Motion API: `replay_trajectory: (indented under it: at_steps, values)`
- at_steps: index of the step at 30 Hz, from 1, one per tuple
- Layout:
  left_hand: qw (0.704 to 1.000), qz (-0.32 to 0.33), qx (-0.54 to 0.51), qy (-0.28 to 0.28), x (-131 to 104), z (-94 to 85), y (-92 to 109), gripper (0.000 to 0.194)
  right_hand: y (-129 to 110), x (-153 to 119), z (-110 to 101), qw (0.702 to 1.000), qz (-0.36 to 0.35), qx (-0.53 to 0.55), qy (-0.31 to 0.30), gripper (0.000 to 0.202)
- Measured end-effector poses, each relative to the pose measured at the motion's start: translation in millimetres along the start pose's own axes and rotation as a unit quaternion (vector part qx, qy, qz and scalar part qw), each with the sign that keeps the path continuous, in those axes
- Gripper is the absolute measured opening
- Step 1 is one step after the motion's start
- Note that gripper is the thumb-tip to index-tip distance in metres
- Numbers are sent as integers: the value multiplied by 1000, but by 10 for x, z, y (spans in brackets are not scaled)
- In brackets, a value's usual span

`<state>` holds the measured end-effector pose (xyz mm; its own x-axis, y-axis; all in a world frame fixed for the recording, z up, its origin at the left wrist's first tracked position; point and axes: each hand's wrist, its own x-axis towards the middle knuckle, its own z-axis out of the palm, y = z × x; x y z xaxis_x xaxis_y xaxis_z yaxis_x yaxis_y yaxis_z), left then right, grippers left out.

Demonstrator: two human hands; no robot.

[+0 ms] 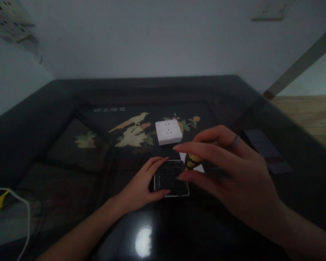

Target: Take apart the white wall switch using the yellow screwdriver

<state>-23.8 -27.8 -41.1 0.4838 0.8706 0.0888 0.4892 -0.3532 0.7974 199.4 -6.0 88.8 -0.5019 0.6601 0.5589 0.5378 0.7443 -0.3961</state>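
A wall socket (167,186) lies face down on the dark table, its black back up and its white rim showing. My left hand (141,186) is closed on its left side, fingers on the far edge and thumb on the near edge. My right hand (230,174) holds a screwdriver with a yellow and black handle (191,161) just above the socket's right side; thumb and index finger are spread around the handle, and its tip cannot be made out. Beyond them a second white wall socket (168,131) sits face up. A white piece (199,168), perhaps paper, is partly hidden behind the screwdriver.
The glossy dark table (119,239) bears a bird-and-flower picture. A dark phone (266,150) lies at the right. A white cable (28,214) with a yellow tag (0,202) runs along the left. Power strips (12,25) and a wall outlet (273,10) are on the wall behind.
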Motion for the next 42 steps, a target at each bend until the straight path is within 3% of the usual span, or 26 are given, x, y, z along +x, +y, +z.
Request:
replay_trajectory:
  at_steps: [3,7,10,16,21,24,28,30,37,42]
  values:
    - [1000,1,-4,-3,1,-4,5,74,-12,-1,39,999,16,-24,30,23]
    - [1000,-6,-8,-5,12,-10,24,73,-17,2,-34,998,47,5,-33,38]
    - [1000,-11,-7,-5,21,-12,36,73,-11,2,-77,996,45,25,-71,37]
    - [1000,-6,0,-2,20,-11,30,73,-7,-1,14,998,11,-50,36,14]
    - [1000,-3,7,3,14,-1,4,74,-31,-13,-61,999,2,-12,-38,35]
    - [1000,-1,9,5,6,8,-6,76,-40,-24,-90,998,-7,1,-67,31]
    - [1000,-5,17,5,-3,11,-6,77,-60,-23,-4,1000,-14,-23,9,8]
    - [1000,-7,17,4,-3,8,-2,76,-71,-20,27,999,-5,-20,25,10]
    - [1000,-5,-3,3,6,4,11,75,-33,-1,-110,996,19,25,-80,38]
    - [1000,-4,2,2,-3,12,6,77,-19,-16,-40,1000,-12,-6,-2,13]
